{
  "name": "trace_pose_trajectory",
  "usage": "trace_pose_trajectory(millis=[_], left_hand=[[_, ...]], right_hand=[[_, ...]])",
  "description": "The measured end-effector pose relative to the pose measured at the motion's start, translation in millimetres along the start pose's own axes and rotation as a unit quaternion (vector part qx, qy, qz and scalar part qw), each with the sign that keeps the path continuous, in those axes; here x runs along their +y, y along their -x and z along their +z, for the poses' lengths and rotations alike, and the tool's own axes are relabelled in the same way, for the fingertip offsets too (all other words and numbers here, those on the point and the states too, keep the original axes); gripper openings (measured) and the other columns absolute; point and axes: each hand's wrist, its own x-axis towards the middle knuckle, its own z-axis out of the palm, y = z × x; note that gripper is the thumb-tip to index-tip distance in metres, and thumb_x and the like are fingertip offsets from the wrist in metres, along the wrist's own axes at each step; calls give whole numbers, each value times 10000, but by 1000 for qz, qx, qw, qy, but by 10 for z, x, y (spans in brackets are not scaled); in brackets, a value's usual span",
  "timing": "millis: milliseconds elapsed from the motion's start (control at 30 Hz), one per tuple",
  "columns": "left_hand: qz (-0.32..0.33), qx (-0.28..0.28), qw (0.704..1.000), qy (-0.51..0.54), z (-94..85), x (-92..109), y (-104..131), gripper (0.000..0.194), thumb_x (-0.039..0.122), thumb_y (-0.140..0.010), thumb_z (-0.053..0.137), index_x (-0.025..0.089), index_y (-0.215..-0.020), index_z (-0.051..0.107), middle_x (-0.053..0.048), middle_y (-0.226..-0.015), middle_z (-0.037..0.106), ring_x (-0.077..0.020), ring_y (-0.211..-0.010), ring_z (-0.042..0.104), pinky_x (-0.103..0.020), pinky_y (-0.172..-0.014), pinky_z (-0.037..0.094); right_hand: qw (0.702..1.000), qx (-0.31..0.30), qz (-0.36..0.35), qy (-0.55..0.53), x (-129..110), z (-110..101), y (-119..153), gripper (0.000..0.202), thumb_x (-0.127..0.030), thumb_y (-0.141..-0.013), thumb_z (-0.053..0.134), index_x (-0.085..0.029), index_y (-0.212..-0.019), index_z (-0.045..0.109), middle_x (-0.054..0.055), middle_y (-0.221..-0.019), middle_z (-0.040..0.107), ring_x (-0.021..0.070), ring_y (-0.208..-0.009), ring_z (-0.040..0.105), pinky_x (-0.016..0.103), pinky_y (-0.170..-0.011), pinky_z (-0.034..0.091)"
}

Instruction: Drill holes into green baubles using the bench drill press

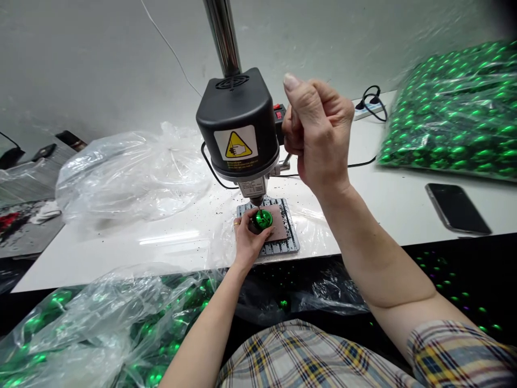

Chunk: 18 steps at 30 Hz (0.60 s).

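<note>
Directly below the drill head (pixel 236 121), a green ball (pixel 264 218) is clasped by the left hand (pixel 247 237); beside that head, the right hand (pixel 321 132) is clenched.

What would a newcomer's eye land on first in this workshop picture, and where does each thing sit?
Probably the black drill head with its yellow warning label, upper centre. Below it, the left hand steadies a shiny green ball. At upper right, a clear bag bulges with green balls.
</note>
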Motion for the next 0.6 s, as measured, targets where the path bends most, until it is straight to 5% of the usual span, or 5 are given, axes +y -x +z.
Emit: trace_pose_trajectory(millis=[400,600], left_hand=[[8,-4,1000,-8,-20,20,-5,587,294,-626,879,253,-1170,660,-56,-1074,641,-262,-1105,556,-434,-1014,453],[15,-12,1000,-9,-28,29,1,576,291,-643,871,259,-1175,653,-58,-1083,662,-268,-1119,541,-434,-1021,436]], right_hand=[[990,31,-108,83,-25,-59,445,569,-286,-892,650,-189,-489,260,-49,-438,248,65,-380,261,283,-375,195],[986,-16,-123,114,-28,-181,673,519,-211,-902,568,-185,-525,213,-43,-463,215,74,-401,286,307,-430,200]])
